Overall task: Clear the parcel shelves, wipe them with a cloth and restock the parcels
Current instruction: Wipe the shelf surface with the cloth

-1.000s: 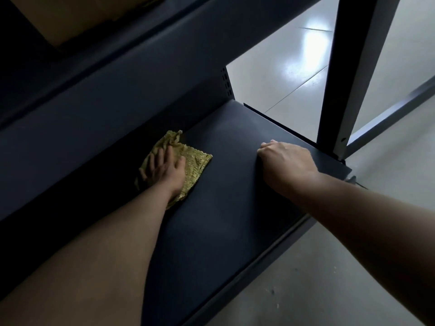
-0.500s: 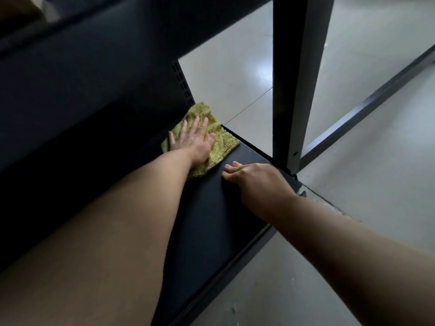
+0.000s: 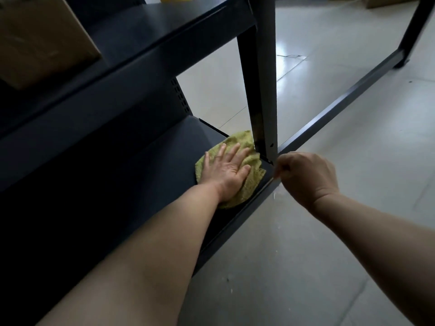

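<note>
Here our left hand (image 3: 227, 171) presses flat on the cloth (image 3: 253, 178) beside the post (image 3: 263, 90) (shelf (image 3: 164, 147) runs lower left); right hand (image 3: 306, 177) curled, hold unclear.

Left hand (image 3: 226, 171) on cloth (image 3: 252, 182); curled right hand (image 3: 306, 177) seemingly at shelf (image 3: 169, 147)

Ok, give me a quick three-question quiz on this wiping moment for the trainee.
1. True or false: the left hand presses flat on the cloth.
2. The cloth lies on: A the floor; B the bottom shelf, beside the upright post; C a parcel.
3. What stands on the upper shelf?

Key: 1 true. 2 B. 3 a cardboard box.
</note>
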